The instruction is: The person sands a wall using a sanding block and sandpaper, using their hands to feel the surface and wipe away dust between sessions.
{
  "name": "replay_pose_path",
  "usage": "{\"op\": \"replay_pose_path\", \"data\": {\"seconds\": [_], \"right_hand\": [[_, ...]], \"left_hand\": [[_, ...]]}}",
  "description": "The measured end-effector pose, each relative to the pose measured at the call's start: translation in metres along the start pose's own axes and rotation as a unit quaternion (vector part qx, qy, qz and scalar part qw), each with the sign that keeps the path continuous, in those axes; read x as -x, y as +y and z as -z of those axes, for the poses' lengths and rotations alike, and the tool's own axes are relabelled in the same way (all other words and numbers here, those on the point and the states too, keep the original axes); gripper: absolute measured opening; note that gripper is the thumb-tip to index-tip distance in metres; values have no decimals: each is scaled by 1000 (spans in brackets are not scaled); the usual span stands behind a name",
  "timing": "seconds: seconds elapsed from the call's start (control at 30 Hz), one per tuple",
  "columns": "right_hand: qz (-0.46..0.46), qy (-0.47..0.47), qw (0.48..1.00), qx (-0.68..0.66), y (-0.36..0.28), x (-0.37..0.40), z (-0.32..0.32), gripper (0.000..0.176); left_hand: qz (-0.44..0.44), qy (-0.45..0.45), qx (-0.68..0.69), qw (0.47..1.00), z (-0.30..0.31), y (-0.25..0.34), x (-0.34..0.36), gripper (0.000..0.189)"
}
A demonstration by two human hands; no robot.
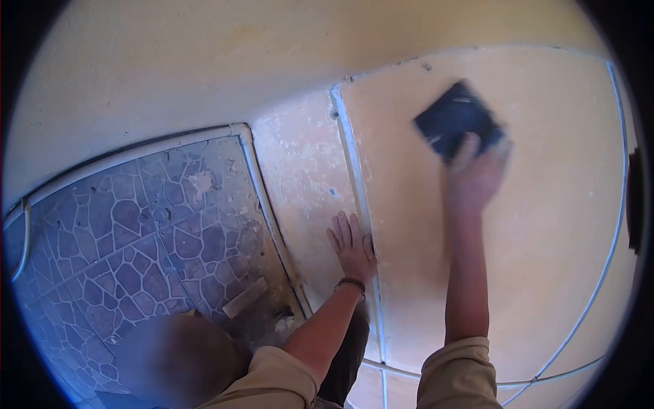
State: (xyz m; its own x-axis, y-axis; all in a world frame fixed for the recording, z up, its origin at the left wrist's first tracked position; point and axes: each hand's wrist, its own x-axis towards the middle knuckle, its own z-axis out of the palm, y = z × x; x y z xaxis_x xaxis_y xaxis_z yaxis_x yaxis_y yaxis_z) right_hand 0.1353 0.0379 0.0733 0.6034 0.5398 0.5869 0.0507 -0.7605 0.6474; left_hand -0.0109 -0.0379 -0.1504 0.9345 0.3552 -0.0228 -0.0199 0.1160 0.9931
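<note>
Against the cream wall (545, 225), my right hand (478, 174) holds a black sheet of sandpaper (455, 121) at its lower edge, thumb over the front. Both hand and sheet are slightly smeared by motion. My left hand (354, 249) lies flat on the wall with its fingers spread, beside a pale vertical conduit strip (357, 167). A dark bracelet (350, 283) circles the left wrist. Around this hand the paint looks patchy and worn, with whitish spots.
A floor with a stone-pattern tile (129, 215) lies at the left, bordered by a pale pipe-like edge (255, 163). A small light block (245, 298) rests on it. A blurred rounded object (180, 361) fills the lower left. A thin cable (621, 177) runs down the right side.
</note>
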Motion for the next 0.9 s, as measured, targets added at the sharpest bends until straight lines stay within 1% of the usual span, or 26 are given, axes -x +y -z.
{"op": "replay_pose_path", "data": {"seconds": [0.07, 0.13, 0.2, 0.23, 0.27, 0.3, 0.37, 0.4, 0.5, 0.6, 0.67, 0.7, 0.73, 0.77, 0.8, 0.83, 0.87, 0.9], "right_hand": [[-11, -18, 997, -75, 2, 2, -6, 38], [-45, -59, 973, -219, -23, 11, -6, 33], [-113, -97, 948, -279, -49, 31, 6, 37], [-208, -150, 899, -355, -57, 39, 17, 36], [-301, -200, 832, -420, -64, 45, 28, 36], [-332, -191, 784, -488, -69, 53, 31, 36], [-390, -157, 670, -612, -77, 75, 41, 36], [-439, -173, 637, -610, -81, 80, 48, 36], [-438, -197, 540, -691, -79, 91, 59, 37], [-452, -191, 476, -730, -82, 98, 66, 37], [-460, -191, 478, -724, -76, 106, 75, 37], [-462, -191, 479, -722, -72, 109, 77, 37], [-455, -184, 464, -737, -68, 111, 77, 38], [-451, -176, 451, -750, -62, 115, 79, 39], [-448, -168, 438, -761, -56, 119, 80, 39], [-465, -160, 432, -756, -51, 123, 80, 40], [-483, -152, 426, -750, -47, 126, 79, 41], [-500, -147, 418, -744, -45, 127, 77, 42]], "left_hand": [[2, -1, 4, 1000, -1, 3, 2, 63], [-4, 8, 5, 1000, 1, 0, -3, 64], [-4, 4, 8, 1000, 1, -1, 0, 63], [-1, 1, 6, 1000, 1, 0, -1, 63], [3, -5, 4, 1000, 2, 1, -1, 63], [7, -13, 2, 1000, 3, 1, -1, 63], [0, 0, 10, 1000, 2, -2, 3, 60], [0, 10, 17, 1000, -1, -3, 2, 58], [-8, -1, 17, 1000, -4, -7, 3, 56], [17, 20, 35, 999, -2, -2, 0, 48], [30, 84, 128, 988, 2, 2, -6, 45], [45, 97, 176, 979, 6, 4, -13, 44], [60, 111, 224, 966, 11, 6, -21, 43], [85, 99, 274, 953, 18, 4, -27, 43], [112, 85, 323, 936, 27, 4, -34, 42], [124, 4, 504, 855, 42, 9, -49, 44], [134, -75, 660, 735, 63, 17, -68, 46], [139, -148, 787, 583, 81, 30, -81, 48]]}}
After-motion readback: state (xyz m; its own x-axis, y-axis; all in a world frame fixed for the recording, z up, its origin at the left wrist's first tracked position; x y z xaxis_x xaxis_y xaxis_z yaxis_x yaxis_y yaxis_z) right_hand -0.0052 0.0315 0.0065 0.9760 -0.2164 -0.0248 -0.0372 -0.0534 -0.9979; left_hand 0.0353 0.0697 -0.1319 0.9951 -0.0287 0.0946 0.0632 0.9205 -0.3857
